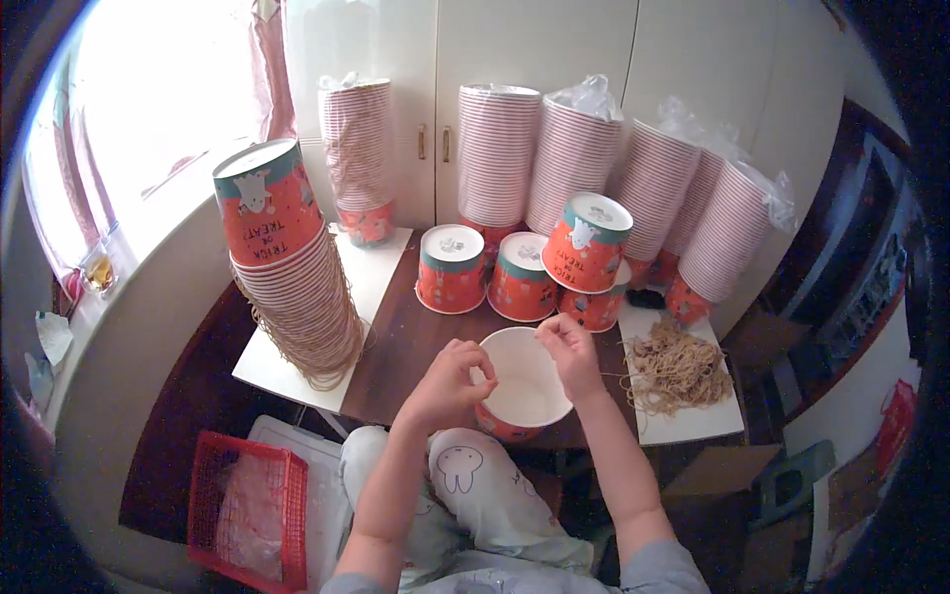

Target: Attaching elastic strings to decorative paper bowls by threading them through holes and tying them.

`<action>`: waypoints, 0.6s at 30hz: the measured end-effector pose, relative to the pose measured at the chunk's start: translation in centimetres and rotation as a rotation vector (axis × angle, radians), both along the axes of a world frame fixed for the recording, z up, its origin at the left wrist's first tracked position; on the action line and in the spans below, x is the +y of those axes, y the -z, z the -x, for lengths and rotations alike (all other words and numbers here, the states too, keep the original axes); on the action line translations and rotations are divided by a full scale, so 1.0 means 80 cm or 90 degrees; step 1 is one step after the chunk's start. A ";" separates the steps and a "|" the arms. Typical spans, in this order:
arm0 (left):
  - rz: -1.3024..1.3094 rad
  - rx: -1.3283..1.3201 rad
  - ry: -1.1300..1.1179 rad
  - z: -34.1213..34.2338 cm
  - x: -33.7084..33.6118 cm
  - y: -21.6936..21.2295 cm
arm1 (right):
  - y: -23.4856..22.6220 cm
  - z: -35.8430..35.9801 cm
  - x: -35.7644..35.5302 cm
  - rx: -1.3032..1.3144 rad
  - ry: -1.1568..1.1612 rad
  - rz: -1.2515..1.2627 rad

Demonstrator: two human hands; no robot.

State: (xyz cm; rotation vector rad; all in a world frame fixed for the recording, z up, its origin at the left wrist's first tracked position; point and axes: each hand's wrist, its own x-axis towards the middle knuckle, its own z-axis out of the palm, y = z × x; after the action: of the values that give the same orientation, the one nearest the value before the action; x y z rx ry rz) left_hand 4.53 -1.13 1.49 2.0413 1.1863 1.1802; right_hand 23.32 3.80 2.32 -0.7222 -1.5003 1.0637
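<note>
An upright paper bucket [524, 381], white inside and orange outside, stands before me near the table's front edge. My left hand [447, 384] is at its left rim, fingers curled and thumb and forefinger pinched together. At the far right of the rim my right hand [572, 358] also pinches with its fingertips. Whatever lies between the fingertips of either hand is too small to make out. Right of the bucket lies a tangled heap of tan string [678, 368]. Upside-down orange buckets with teal bands, such as one bucket [450, 269], stand just behind it.
At left leans a tall stack of upturned buckets [297, 297] with tan strings hanging from their rims. More stacks [500, 153], some topped with clear plastic bags [592, 97], line the cupboard doors [534, 45]. A red basket [247, 510] holding clear plastic stands low at left.
</note>
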 end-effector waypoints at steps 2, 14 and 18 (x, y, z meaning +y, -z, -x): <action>0.003 0.008 0.004 0.002 -0.002 -0.005 | -0.009 -0.008 0.006 0.046 -0.007 0.032; 0.018 0.118 0.017 0.016 0.000 0.005 | -0.007 -0.051 0.053 0.078 0.116 0.012; 0.195 -0.026 -0.028 0.022 -0.008 0.007 | -0.015 -0.047 0.039 -0.632 0.369 -0.300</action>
State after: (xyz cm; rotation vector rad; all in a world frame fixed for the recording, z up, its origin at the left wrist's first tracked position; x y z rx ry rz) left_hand 2.75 -1.77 0.96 1.7627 1.3091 0.9860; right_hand 27.05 6.92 3.53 -1.3200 -2.0483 -0.1723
